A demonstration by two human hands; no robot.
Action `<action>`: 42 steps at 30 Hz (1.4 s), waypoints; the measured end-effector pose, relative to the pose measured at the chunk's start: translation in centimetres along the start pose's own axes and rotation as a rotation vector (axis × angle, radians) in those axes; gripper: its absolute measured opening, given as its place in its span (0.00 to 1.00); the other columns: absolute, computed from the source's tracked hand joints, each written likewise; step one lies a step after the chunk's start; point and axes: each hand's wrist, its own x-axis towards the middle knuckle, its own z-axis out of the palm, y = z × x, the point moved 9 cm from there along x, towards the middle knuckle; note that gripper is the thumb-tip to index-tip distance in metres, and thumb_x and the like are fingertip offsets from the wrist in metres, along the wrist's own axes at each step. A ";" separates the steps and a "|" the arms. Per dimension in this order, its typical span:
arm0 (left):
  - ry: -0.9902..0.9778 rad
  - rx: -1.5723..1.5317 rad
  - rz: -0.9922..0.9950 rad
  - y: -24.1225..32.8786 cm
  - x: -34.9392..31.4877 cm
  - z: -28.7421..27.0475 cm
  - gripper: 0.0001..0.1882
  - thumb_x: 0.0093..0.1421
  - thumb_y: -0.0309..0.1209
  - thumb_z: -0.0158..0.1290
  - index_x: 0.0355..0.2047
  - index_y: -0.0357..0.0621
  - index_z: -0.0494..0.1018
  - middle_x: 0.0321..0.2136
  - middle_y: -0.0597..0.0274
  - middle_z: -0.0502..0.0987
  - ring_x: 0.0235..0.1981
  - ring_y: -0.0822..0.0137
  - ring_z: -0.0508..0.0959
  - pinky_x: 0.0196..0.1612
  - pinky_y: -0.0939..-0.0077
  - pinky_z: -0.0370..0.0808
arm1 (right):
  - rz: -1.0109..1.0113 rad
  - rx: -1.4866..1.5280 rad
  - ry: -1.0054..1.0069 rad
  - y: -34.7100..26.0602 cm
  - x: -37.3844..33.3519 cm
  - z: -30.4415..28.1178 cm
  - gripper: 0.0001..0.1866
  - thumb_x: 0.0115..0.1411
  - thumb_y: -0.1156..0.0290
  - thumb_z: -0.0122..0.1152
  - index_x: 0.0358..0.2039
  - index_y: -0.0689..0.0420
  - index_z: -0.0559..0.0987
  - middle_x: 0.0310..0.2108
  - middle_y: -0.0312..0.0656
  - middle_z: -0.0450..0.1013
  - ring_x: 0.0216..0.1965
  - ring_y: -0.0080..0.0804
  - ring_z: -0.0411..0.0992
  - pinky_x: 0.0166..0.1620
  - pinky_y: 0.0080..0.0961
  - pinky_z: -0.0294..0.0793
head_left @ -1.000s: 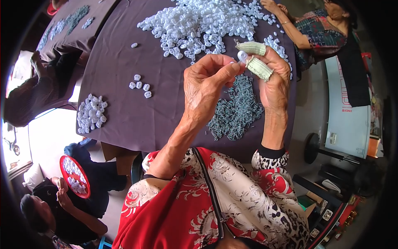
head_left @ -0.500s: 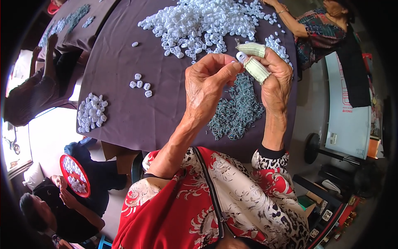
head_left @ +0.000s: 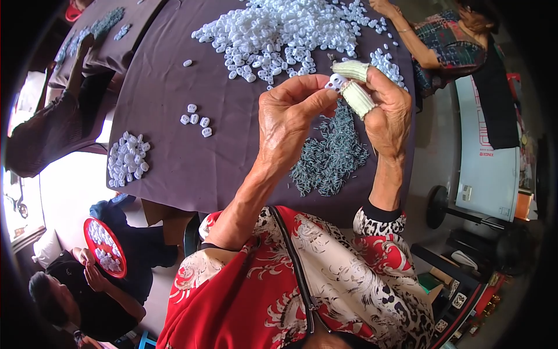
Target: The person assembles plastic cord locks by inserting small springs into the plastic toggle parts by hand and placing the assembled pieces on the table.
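Note:
Over the dark tablecloth, my two hands meet at a small white plastic piece (head_left: 335, 82) with dark holes in it. My right hand (head_left: 388, 113) grips the piece between thumb and forefinger, both wearing pale knitted finger covers (head_left: 358, 99). My left hand (head_left: 290, 113) is closed in a pinch against the piece's left side; whether a smaller part sits in that pinch is hidden by the fingers. Below the hands lies a pile of small grey-green screws (head_left: 328, 157). Beyond them spreads a large heap of similar white pieces (head_left: 285, 35).
On the cloth (head_left: 168, 157) at left are a small pile of white pieces (head_left: 128, 159) and several loose ones (head_left: 192, 109). A person (head_left: 450, 46) sits at the far right; another at lower left has a red tray (head_left: 105, 247) of white parts. A white box (head_left: 485, 174) stands at right.
The white piece now shows more of its holes and sits slightly further left between my fingers. My right thumb and forefinger have shifted a little left; my left hand has barely moved.

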 end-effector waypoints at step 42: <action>-0.056 -0.224 -0.215 -3.1 1.4 -0.4 0.11 0.55 0.34 0.52 0.30 0.37 0.74 0.22 0.68 0.72 0.24 0.77 0.71 0.31 0.83 0.71 | -0.459 -0.551 0.000 -2.7 -0.6 1.2 0.19 0.38 0.78 0.61 0.35 0.63 0.73 0.31 0.47 0.71 0.32 0.45 0.70 0.34 0.29 0.70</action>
